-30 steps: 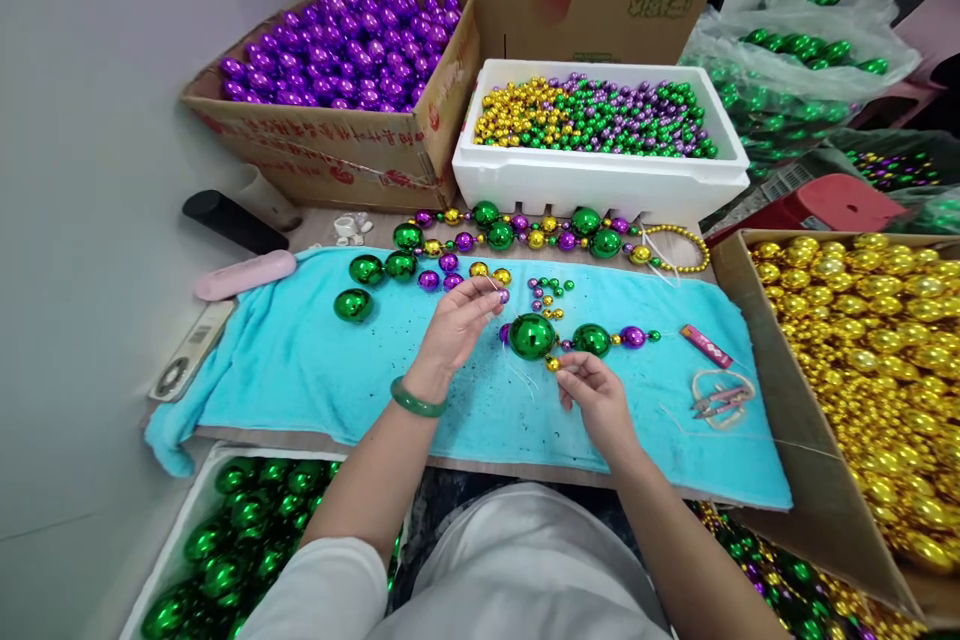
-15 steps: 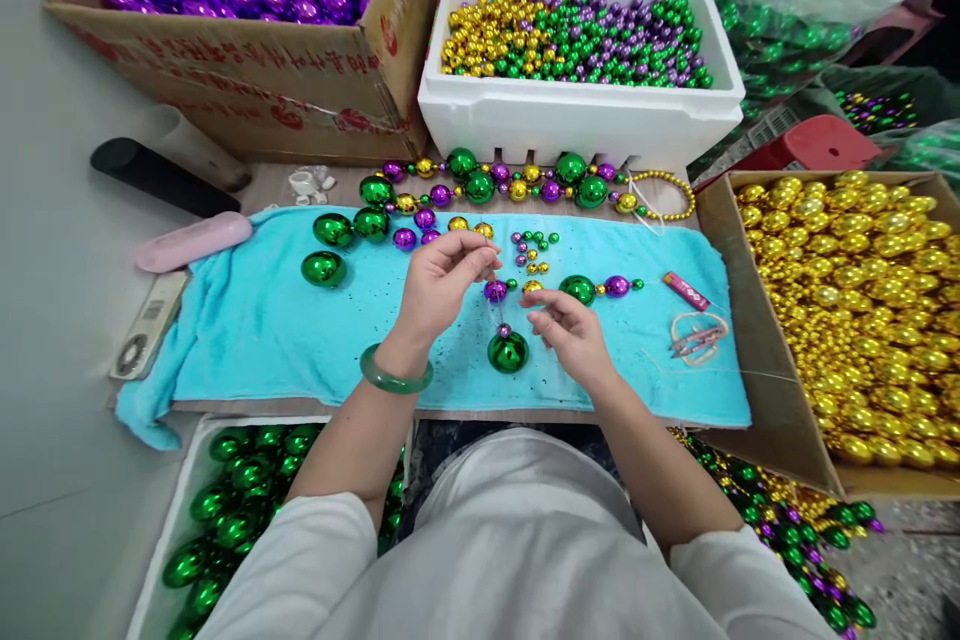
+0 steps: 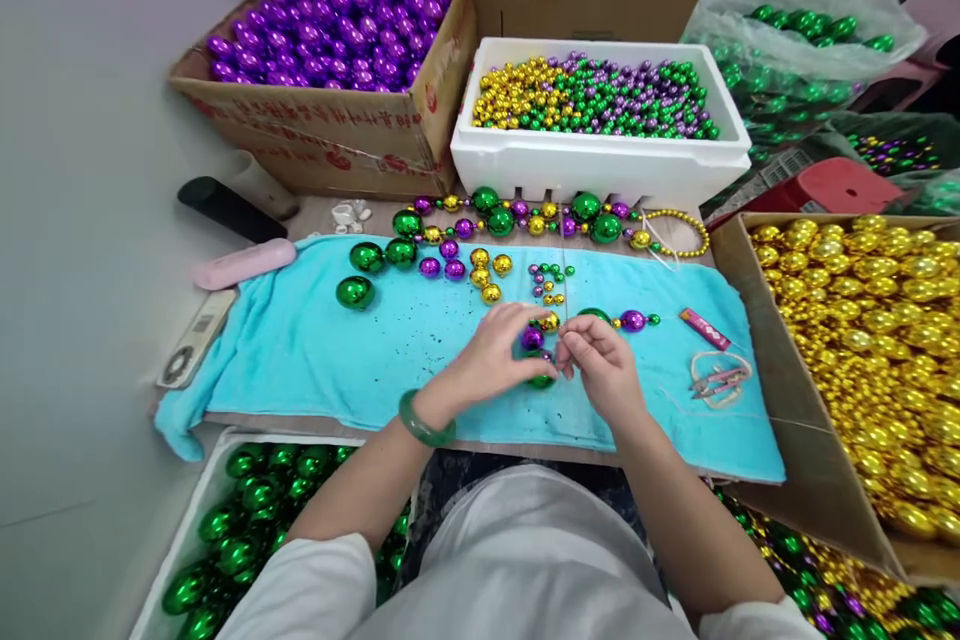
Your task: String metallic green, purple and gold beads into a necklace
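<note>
Left hand (image 3: 487, 357) over the middle of the towel (image 3: 300, 360), thumb and fingers parted around a purple bead (image 3: 533, 337) and a green bead (image 3: 540, 382); contact unclear. Right hand (image 3: 602, 370) just beside it, fingertips pinched, apparently on a thread (image 3: 565, 270) rising toward the towel's far edge. My judgement: steady the beads, keep the thread taut, draw evenly so nothing snags. Hidden: thread's path between the hands, part of the green bead. Second green bead (image 3: 595, 314), right of the towel's middle, mostly behind right hand.
</note>
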Demonstrator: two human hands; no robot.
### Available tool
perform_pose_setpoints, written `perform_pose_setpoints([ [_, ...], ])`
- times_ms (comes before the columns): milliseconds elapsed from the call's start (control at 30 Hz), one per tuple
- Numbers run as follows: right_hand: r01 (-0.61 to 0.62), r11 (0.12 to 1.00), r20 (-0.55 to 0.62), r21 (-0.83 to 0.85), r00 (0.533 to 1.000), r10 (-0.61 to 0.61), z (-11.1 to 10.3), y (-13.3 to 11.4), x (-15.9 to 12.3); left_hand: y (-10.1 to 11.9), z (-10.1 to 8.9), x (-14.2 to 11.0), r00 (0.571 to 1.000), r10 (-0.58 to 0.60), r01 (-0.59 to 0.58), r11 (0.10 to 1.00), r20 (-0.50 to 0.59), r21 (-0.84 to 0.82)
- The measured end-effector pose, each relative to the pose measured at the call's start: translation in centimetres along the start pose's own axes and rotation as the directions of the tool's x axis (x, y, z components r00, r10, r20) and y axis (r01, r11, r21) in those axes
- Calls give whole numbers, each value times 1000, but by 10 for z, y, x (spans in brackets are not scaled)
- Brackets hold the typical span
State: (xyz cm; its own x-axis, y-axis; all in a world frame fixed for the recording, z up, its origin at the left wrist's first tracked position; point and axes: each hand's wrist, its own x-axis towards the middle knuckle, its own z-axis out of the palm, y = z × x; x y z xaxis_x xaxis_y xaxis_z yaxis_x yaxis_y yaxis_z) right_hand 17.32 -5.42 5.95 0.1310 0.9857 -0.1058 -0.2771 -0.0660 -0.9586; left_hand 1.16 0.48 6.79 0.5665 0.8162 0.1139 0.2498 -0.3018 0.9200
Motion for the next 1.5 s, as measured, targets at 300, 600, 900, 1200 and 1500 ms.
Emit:
perform_pose_setpoints([
  [300, 195, 978, -79, 78, 979, -189, 0, -45, -16, -25, 46, -27, 986, 165, -112, 786, -32, 608],
  [600, 451, 891, -142, 47, 886, -441, -37, -87, -49, -71, 3, -14, 972, 204, -112, 842, -119, 527],
  [900, 336, 937, -116, 98, 939, -325, -56, -73, -42, -102, -24, -16, 964, 109, -22, 941, -241, 337],
  [1200, 101, 977, 24, 187, 994, -107, -39, -35, -31, -113, -28, -18, 970, 108, -5, 907, -220, 421],
  [1500, 91, 977, 22, 194, 995, -97, -45, -32, -27, -112, -40, -5, 934, 83, 71, 911, -349, 407],
])
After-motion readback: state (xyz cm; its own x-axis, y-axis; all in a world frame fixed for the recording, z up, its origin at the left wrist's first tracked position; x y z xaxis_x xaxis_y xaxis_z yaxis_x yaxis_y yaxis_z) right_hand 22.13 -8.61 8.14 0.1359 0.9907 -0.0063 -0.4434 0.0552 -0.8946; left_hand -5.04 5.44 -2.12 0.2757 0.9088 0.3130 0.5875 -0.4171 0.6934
